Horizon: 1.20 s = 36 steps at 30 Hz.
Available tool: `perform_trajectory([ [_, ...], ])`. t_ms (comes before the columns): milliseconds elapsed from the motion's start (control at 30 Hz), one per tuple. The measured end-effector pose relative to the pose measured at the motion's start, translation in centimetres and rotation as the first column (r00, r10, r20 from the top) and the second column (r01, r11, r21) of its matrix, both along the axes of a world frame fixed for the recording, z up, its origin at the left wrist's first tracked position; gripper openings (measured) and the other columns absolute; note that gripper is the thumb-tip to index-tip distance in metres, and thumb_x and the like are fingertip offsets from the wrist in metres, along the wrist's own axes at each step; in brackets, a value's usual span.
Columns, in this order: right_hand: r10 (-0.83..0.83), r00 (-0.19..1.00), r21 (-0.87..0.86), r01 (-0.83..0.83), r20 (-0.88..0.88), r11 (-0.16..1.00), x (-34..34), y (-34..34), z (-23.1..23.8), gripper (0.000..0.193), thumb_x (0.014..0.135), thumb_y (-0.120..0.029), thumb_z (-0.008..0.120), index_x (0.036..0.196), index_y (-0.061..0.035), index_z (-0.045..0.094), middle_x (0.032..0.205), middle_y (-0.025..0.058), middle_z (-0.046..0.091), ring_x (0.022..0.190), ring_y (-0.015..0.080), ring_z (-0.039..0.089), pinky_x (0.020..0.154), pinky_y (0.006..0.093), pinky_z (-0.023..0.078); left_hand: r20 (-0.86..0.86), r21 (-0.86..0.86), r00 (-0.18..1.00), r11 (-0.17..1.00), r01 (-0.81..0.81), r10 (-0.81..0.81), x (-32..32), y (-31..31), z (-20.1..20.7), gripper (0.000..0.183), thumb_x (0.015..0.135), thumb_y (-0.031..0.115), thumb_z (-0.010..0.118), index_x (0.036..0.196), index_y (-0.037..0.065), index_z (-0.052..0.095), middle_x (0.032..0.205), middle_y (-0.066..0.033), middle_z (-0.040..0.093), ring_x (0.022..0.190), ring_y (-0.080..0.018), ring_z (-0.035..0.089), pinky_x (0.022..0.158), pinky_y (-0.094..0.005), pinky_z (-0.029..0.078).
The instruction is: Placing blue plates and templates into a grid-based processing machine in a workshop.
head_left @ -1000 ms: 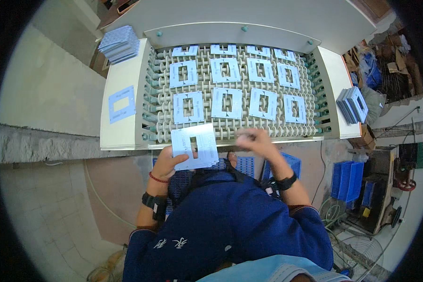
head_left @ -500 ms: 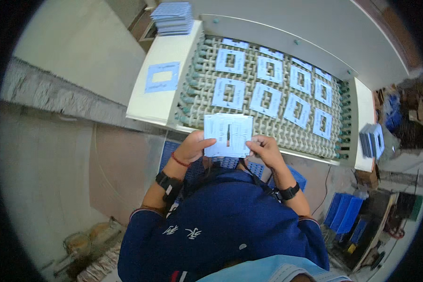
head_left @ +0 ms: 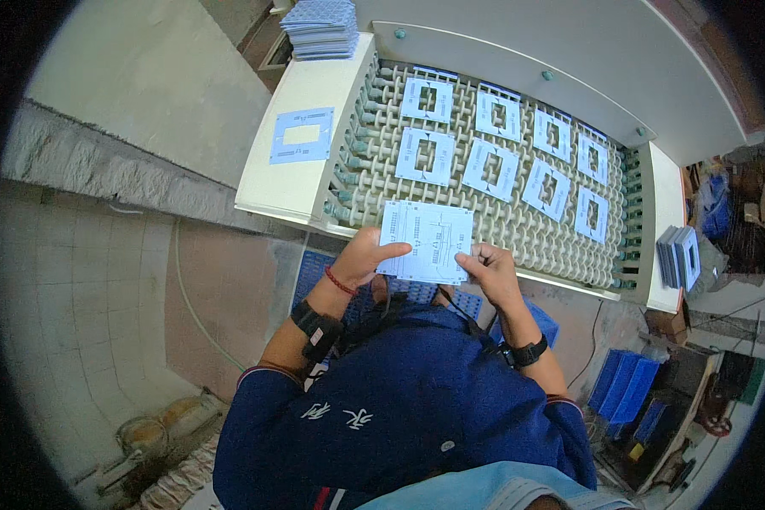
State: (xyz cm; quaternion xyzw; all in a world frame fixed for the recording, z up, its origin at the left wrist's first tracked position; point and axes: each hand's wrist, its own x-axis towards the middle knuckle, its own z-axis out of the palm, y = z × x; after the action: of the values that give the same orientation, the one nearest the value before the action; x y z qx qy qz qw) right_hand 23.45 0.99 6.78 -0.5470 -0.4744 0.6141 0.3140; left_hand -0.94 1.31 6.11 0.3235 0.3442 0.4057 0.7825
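Observation:
Between my two hands is a small stack of thin, pale blue-white circuit boards (head_left: 427,229) with dark printed lines, held flat above the machine's near edge. My left hand (head_left: 367,257) grips the stack's left side, thumb on the top face and fingers mostly hidden beneath. My right hand (head_left: 491,274) is closed on the lower right corner, its thumb pressed on the face. Just beyond, several boards with rectangular cut-outs (head_left: 425,156) lie in rows on the white roller conveyor (head_left: 501,234). The farthest row is partly under the upright panel.
A tall stack of boards (head_left: 321,34) stands on the machine's far left ledge. One framed board (head_left: 302,136) lies nearer on that ledge. Several boards lean together on the right ledge (head_left: 680,255). Blue bins (head_left: 622,384) stand on the floor at right; a concrete ledge (head_left: 127,166) runs along the left.
The boards on the rollers have moved slightly away from me. The held stack's top face now shows printed lines where a central slot showed, and its edges look more even. Both hands keep their grip.

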Motion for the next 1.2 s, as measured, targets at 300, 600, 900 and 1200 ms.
perform_trajectory([
  [300, -0.11, 0.993, 0.04, 0.108, 0.037, 0.993, 3.5, 1.0, -0.5, 0.02, 0.079, -0.019, 0.067, 0.07, -0.0018, 0.061, 0.059, -0.0015, 0.054, 0.049, 0.0043, 0.044, 0.044, 0.0203, 0.034, -0.173, -0.087, 0.983, 0.993, -0.075, 0.059, 0.5, 2.0, 0.4, 0.027, 0.081, 0.006, 0.06, 0.103, -0.008, 0.057, 0.088, -0.0115, 0.064, 0.077, -0.017, 0.061, 0.07, -0.0267, 0.05],
  [600, -0.195, 0.863, 0.04, 0.199, 0.467, 0.979, 13.0, 2.6, -1.3, 0.025, 0.074, -0.023, 0.069, 0.066, 0.0007, 0.063, 0.053, 0.0028, 0.055, 0.047, 0.0089, 0.049, 0.045, 0.0255, 0.038, -0.902, 0.408, 0.025, 0.831, 0.378, 0.432, 1.4, 4.2, -0.3, 0.064, 0.068, 0.038, 0.071, 0.11, -0.005, 0.048, 0.103, -0.0224, 0.055, 0.094, -0.0351, 0.054, 0.076, -0.0373, 0.045],
  [900, -0.369, 0.743, 0.066, 0.403, 0.558, 0.913, 24.0, 2.2, 0.8, 0.023, 0.075, -0.019, 0.069, 0.063, -0.0011, 0.06, 0.053, 0.001, 0.053, 0.044, 0.007, 0.045, 0.039, 0.0217, 0.033, -0.837, 0.389, 0.035, 0.548, 0.741, 0.547, 3.2, 3.6, -2.1, 0.073, 0.066, 0.039, 0.072, 0.13, 0.019, 0.043, 0.138, -0.0129, 0.034, 0.126, -0.0333, 0.033, 0.1, -0.0555, 0.025],
  [1200, -0.584, 0.644, 0.156, 0.595, 0.494, 0.789, 30.3, 0.5, 2.4, 0.022, 0.075, -0.018, 0.066, 0.084, 0.0025, 0.067, 0.058, -0.0011, 0.053, 0.047, 0.0063, 0.042, 0.044, 0.0214, 0.031, -0.827, 0.397, 0.003, 0.58, 0.712, 0.562, 3.5, 5.4, -2.2, 0.074, 0.07, 0.045, 0.066, 0.133, 0.017, 0.038, 0.137, -0.021, 0.03, 0.129, -0.0349, 0.028, 0.1, -0.0565, 0.023],
])
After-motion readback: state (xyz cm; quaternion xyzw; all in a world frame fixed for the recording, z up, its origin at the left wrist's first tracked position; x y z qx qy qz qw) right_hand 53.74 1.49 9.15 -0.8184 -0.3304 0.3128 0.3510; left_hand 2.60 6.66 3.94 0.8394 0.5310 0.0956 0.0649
